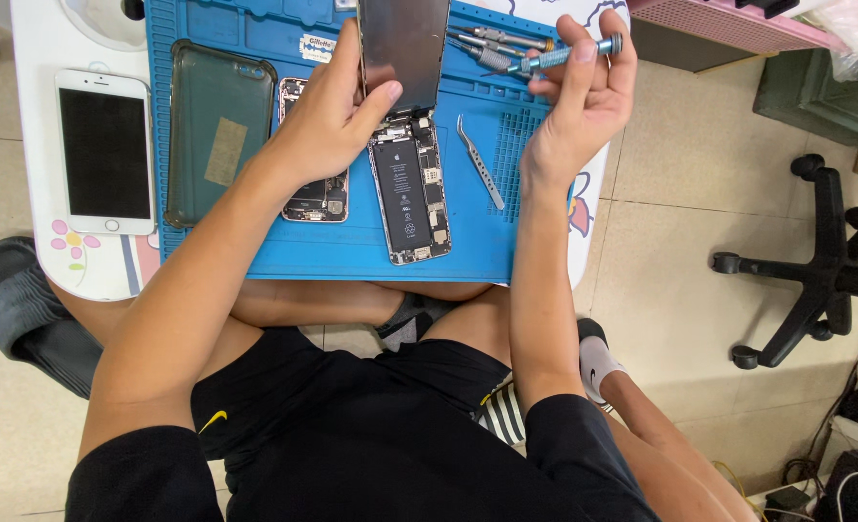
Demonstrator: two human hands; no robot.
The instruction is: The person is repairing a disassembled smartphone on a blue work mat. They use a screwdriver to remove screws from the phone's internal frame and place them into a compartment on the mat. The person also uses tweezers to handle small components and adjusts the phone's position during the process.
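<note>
On the blue repair mat (255, 253): opened phone body (409, 189) lying flat at centre, internals up. Left hand (328, 116) pinching the lifted screen panel (403, 48) by its left edge, panel tilted up from the body's top end. Right hand (584, 97) curled around a teal screwdriver (566, 56), held above the mat, tip pointing left. Tweezers (479, 162) just right of the body. Second opened phone (317, 193) partly under left hand. Dark clear case (218, 130) further left; intact white phone (105, 152) off the mat on the white table (33, 43).

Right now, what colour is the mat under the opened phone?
Blue; the work mat shows best in the head view.
</note>
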